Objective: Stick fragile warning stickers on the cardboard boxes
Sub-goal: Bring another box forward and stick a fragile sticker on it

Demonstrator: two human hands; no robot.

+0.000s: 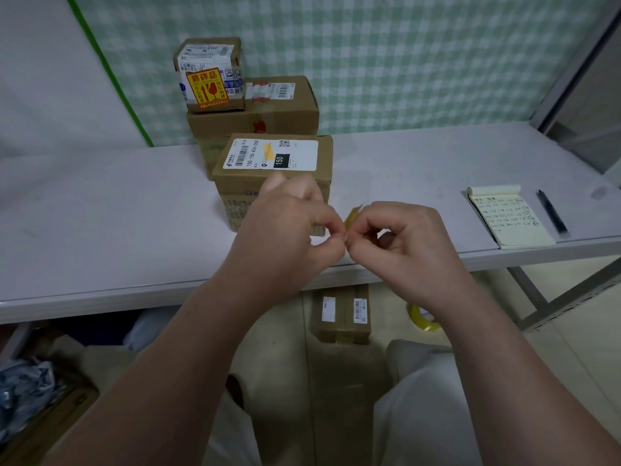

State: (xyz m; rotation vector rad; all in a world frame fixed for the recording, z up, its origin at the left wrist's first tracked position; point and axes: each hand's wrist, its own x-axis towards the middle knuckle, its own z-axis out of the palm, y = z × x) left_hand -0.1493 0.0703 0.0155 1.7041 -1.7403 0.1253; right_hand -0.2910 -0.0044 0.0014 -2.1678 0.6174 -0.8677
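Note:
My left hand (289,223) and my right hand (400,237) meet above the table's front edge, fingertips pinched together on a small yellow sticker (352,217) seen edge-on. Just behind my left hand sits a cardboard box (279,169) with a white shipping label on top. Behind it stands a larger cardboard box (268,112). A small box (210,74) rests on that one and carries an orange and yellow fragile sticker (207,87) on its front.
The grey table (100,213) runs left to right. A notepad (509,215) and a black pen (552,213) lie at the right. Under the table are another box (341,314), a tape roll (421,319) and a crumpled bag (23,388).

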